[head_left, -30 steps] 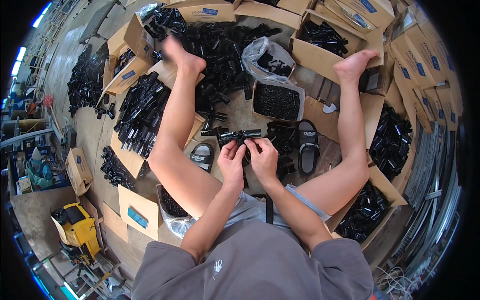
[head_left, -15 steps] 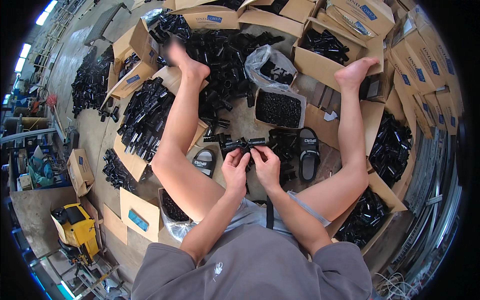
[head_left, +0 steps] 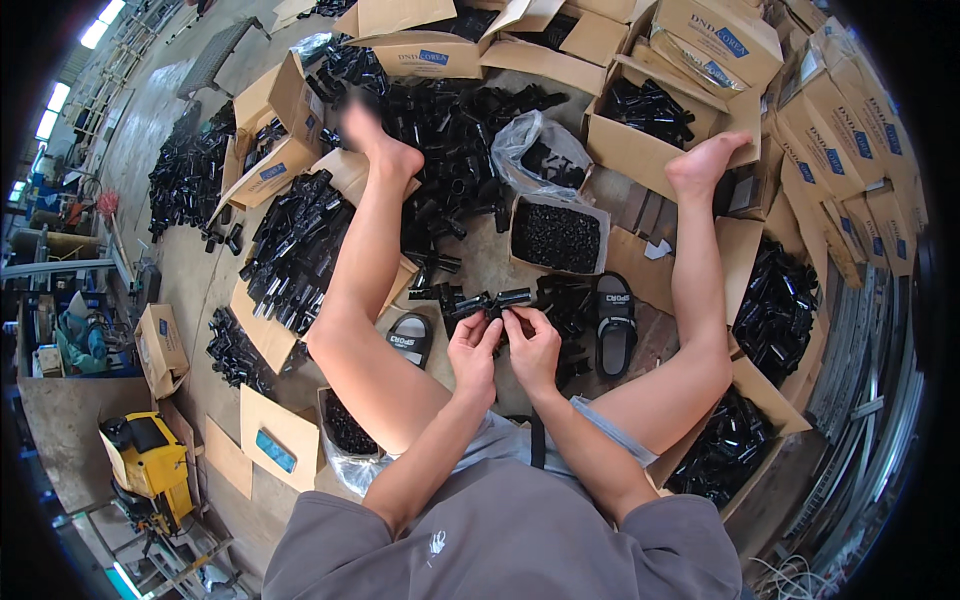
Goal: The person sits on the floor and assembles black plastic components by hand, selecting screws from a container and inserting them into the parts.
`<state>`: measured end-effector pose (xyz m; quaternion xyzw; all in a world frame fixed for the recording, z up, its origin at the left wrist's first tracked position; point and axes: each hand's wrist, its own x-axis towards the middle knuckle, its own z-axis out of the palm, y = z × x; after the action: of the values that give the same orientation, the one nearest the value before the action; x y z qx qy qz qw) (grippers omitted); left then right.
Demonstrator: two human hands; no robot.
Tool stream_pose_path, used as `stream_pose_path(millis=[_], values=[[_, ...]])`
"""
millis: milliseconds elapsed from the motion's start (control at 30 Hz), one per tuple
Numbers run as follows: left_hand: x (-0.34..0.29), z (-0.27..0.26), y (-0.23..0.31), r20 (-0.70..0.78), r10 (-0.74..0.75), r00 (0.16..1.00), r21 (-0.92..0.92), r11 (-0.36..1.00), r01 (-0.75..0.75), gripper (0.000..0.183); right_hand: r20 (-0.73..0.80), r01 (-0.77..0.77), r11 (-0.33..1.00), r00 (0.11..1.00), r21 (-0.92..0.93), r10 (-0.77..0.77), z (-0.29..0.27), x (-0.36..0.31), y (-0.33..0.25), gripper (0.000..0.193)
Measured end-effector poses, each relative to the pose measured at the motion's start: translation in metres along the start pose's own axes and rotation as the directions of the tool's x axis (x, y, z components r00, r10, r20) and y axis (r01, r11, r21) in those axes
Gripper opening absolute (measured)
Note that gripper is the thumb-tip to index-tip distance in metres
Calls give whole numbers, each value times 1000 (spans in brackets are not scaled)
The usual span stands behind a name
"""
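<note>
Between my bent bare legs, both hands meet at one black tubular fitting (head_left: 514, 297). My left hand (head_left: 473, 352) is closed, thumb and fingers pinching its left part from below. My right hand (head_left: 533, 346) pinches the right part, where a short shiny tube sticks out past the fingers. The fingertips hide the middle of the fitting, so any small piece there cannot be made out. Just beyond, similar black fittings (head_left: 568, 308) lie on the floor. Farther ahead, a low carton (head_left: 603, 245) is filled with tiny black parts.
Black fittings pile up (head_left: 445, 150) ahead and on the left cardboard (head_left: 262, 330). An open carton (head_left: 640, 150) and a plastic bag (head_left: 515, 150) stand ahead. Sandals (head_left: 615, 345) lie near my knees. A phone (head_left: 276, 451) rests on cardboard. Metal profiles (head_left: 850, 440) line the right.
The view has shifted slightly. Both hands stay together on the black tubular fitting, a little lower in the picture, with small finger movements and the fitting turned slightly.
</note>
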<state>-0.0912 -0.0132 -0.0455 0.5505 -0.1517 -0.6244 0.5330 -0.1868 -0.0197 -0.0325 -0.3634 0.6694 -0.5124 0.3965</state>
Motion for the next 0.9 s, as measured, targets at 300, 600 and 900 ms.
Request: stream_pose_path(millis=[300, 600, 900], values=[[-1, 2, 1, 13, -30, 999, -27, 999, 31, 25, 33, -42, 992, 999, 121, 38, -3, 2, 11, 23], [-1, 2, -1, 16, -41, 999, -40, 998, 41, 28, 44, -98, 982, 995, 162, 92, -5, 3, 0, 20], [-2, 0, -4, 22, -34, 999, -48, 998, 35, 30, 54, -69, 980, 997, 184, 60, -8, 3, 25, 21]])
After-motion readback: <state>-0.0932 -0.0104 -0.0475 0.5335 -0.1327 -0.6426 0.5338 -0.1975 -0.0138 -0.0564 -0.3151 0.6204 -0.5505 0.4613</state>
